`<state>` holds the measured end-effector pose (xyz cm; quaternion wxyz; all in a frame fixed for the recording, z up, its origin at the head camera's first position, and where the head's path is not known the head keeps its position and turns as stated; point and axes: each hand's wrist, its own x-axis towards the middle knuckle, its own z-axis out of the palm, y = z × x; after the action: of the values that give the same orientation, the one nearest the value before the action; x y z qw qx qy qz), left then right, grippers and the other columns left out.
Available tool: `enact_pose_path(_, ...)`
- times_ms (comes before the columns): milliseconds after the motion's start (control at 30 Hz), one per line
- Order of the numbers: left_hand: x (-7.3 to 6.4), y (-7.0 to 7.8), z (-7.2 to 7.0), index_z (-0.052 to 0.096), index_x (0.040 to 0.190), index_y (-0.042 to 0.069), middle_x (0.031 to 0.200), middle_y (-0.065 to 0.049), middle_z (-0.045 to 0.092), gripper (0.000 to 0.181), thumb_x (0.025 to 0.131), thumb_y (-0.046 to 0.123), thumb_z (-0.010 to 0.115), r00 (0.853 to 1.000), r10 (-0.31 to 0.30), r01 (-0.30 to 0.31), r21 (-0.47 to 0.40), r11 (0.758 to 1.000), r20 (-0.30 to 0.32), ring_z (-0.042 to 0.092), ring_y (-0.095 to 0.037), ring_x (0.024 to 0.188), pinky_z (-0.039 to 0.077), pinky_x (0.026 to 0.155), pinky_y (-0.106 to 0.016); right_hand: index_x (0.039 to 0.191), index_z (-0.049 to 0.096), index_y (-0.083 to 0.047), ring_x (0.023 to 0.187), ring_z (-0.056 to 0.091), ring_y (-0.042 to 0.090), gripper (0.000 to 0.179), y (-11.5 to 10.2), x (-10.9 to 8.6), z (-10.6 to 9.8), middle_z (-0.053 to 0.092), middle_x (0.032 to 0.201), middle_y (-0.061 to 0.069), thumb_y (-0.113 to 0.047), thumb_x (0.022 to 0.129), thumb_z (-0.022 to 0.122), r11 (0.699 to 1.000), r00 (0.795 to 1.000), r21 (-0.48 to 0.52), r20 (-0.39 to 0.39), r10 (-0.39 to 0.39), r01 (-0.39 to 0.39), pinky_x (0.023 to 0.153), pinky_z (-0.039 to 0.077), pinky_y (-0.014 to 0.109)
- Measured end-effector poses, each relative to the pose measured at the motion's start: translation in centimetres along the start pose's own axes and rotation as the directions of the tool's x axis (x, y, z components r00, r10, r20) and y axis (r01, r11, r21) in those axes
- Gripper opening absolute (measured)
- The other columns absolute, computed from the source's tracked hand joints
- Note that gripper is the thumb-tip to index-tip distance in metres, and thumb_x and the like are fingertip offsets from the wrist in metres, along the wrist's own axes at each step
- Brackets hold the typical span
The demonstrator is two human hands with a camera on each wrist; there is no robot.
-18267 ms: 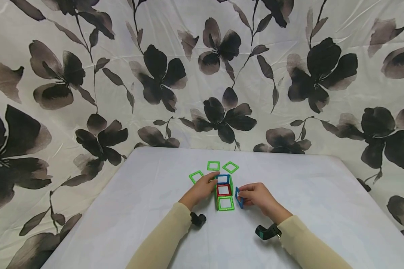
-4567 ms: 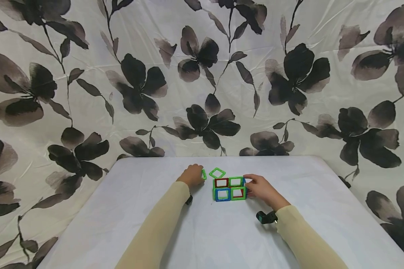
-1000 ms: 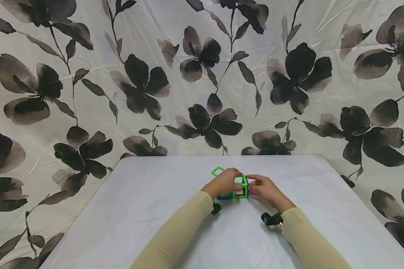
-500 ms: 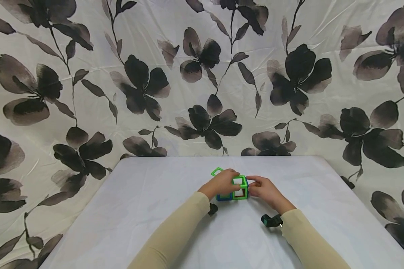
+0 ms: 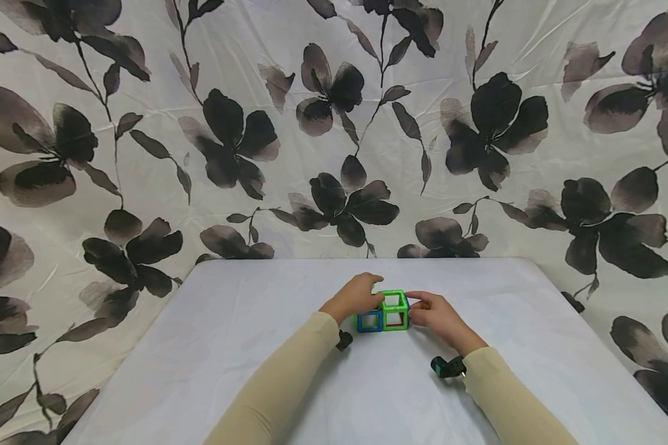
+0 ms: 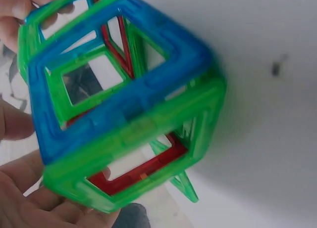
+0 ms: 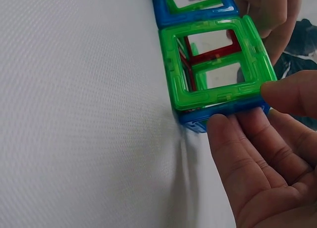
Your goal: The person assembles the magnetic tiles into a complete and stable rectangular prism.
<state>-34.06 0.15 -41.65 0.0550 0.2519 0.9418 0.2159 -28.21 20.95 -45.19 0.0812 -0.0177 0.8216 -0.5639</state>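
A two-cube box of magnetic tiles (image 5: 395, 310) in green, blue and red frames stands on the white table. My left hand (image 5: 352, 295) is over its left cube and covers most of that top. In the left wrist view the left thumb (image 6: 15, 123) is at the blue front tile (image 6: 124, 109), with fingers (image 6: 34, 201) behind the green side. My right hand (image 5: 436, 316) holds the right end. In the right wrist view its fingertips (image 7: 220, 126) meet the blue side tile, and another finger (image 7: 292, 92) presses the green tile's (image 7: 173, 72) upper corner.
The white-covered table (image 5: 267, 284) ends at a floral cloth backdrop (image 5: 312, 142). A slanted loose green tile (image 6: 185, 186) shows beyond the box in the left wrist view. A black camera (image 5: 448, 366) sits at the right wrist.
My left hand has shifted left off the seam between the cubes, its index finger lifting, and now hides the loose green tile. Earlier it held a green tile left of the box. Right hand stays.
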Motion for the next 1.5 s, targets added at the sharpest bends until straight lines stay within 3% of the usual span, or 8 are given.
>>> enact_pose_path(300,1.0,-1.1,-0.4,0.053,0.138,0.006,0.141,-0.011,0.054,0.046,0.094,0.020,0.049,0.998,-0.050,0.048,-0.045,0.998,-0.041,0.047,-0.026,0.134,0.039,0.112,-0.041,0.143,0.046,-0.007,0.100,0.065,0.020,0.052,0.0,0.1,-0.2,0.063,0.112,0.016,-0.008,0.093,0.059,1.000,1.000,0.001,-0.006,0.009,-0.009,0.087,0.057,0.034)
enact_pose_path(567,1.8,-2.3,-0.4,0.055,0.136,0.006,0.141,-0.011,0.054,0.044,0.096,0.022,0.049,0.995,-0.096,0.092,-0.107,0.990,-0.029,0.048,-0.026,0.133,0.042,0.109,-0.043,0.142,0.048,-0.008,0.096,0.064,0.018,0.052,0.0,0.1,-0.1,0.064,0.109,0.014,-0.006,0.092,0.060,1.000,1.000,-0.011,-0.026,0.011,-0.012,0.085,0.057,0.034)
enact_pose_path(800,3.0,-3.9,0.1,0.056,0.135,0.008,0.138,-0.011,0.056,0.043,0.096,0.023,0.050,0.986,-0.167,0.160,-0.181,0.970,-0.024,0.048,-0.027,0.133,0.040,0.110,-0.045,0.142,0.048,-0.009,0.096,0.063,0.019,0.052,-0.1,-0.1,0.0,0.063,0.109,0.014,-0.006,0.092,0.060,1.000,0.999,-0.014,-0.035,0.022,-0.023,0.086,0.057,0.036)
enact_pose_path(1000,3.6,-5.5,0.6,0.058,0.133,0.009,0.137,-0.012,0.056,0.038,0.096,0.017,0.054,0.976,-0.216,0.206,-0.193,0.959,-0.031,0.049,-0.029,0.131,0.042,0.108,-0.046,0.141,0.049,-0.009,0.093,0.063,0.018,0.052,0.0,0.0,0.2,0.064,0.106,0.012,-0.006,0.091,0.061,1.000,0.999,-0.023,-0.042,0.020,-0.021,0.083,0.057,0.035)
enact_pose_path(1233,3.4,-5.6,0.6,0.060,0.130,0.005,0.135,-0.014,0.057,0.038,0.093,0.012,0.060,0.964,-0.261,0.247,-0.195,0.949,-0.046,0.052,-0.029,0.127,0.043,0.107,-0.045,0.141,0.050,-0.010,0.094,0.063,0.017,0.051,0.0,0.0,0.3,0.064,0.107,0.012,-0.005,0.091,0.061,0.999,0.998,-0.024,-0.054,0.030,-0.031,0.083,0.058,0.035)
enact_pose_path(1500,3.4,-5.3,0.7,0.061,0.126,-0.001,0.131,-0.015,0.060,0.047,0.085,0.019,0.073,0.963,-0.259,0.244,-0.159,0.957,-0.081,0.053,-0.030,0.125,0.043,0.108,-0.044,0.141,0.050,-0.011,0.094,0.061,0.018,0.053,0.0,0.1,0.3,0.064,0.106,0.011,-0.008,0.090,0.062,0.999,0.998,-0.019,-0.054,0.030,-0.031,0.082,0.058,0.035)
